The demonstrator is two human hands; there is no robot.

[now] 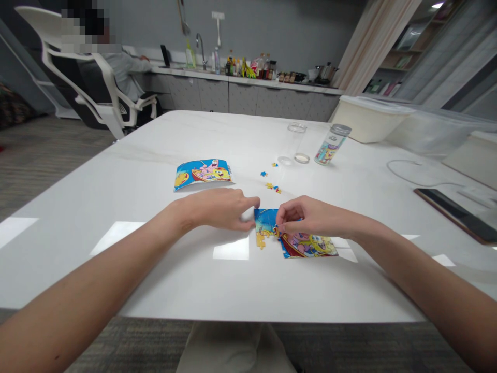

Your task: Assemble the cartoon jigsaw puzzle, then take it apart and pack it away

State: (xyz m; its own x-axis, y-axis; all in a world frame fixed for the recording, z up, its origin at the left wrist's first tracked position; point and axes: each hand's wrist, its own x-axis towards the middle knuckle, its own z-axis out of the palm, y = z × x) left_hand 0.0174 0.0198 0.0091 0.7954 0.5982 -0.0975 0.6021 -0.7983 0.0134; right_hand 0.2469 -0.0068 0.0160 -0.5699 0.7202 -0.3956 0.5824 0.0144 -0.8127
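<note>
While I watch through the head camera, my right grip (310,217) is pinching a small jigsaw piece (276,231) between thumb and forefinger, just over a partly built SpongeBob puzzle (306,244) lying flat on the white table (116,181) near the edge closest to me. My left grip (213,210) has its fingers curled together against the puzzle's left edge; I cannot tell whether it is clamping anything there. Yellow pieces (261,239) lie at that same edge. Farther out, a printed picture (202,174) of the same cartoon sits to the left, and a few loose pieces (272,185) are scattered beyond my hands. Past them stand a clear glass jar (295,139) and a printed canister (332,144) with a metal lid, while a seated person (124,72) occupies a white-framed chair (104,98) at the back.
</note>
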